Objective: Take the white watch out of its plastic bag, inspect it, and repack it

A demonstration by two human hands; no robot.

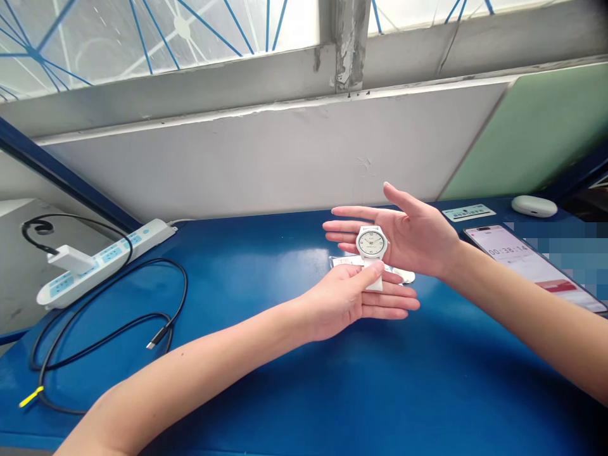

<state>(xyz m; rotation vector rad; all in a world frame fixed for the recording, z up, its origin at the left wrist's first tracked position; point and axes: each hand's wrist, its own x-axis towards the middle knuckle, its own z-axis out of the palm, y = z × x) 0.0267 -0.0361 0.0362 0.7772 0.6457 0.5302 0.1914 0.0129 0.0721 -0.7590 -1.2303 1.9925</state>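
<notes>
A white wristwatch [372, 242] with a round, pale dial faces up toward me. My left hand [349, 297] pinches its white strap under the thumb, the other fingers stretched out beneath it. Just behind the watch, my right hand [411, 235] is open with the palm turned up and the fingers pointing left. The watch head overlaps the right hand's fingers and palm; whether it rests on them I cannot tell. Partly hidden behind both hands, a small clear packet [339, 261] and a white object [407, 276] lie on the table.
On the blue table [266, 392], a white power strip [114, 256] with a plugged-in charger [71, 259] and coiled black cable [183, 285] occupies the left. At right are a phone [517, 253] showing a timer, a label card [469, 212] and a white earbud case [534, 206]. A wall stands behind.
</notes>
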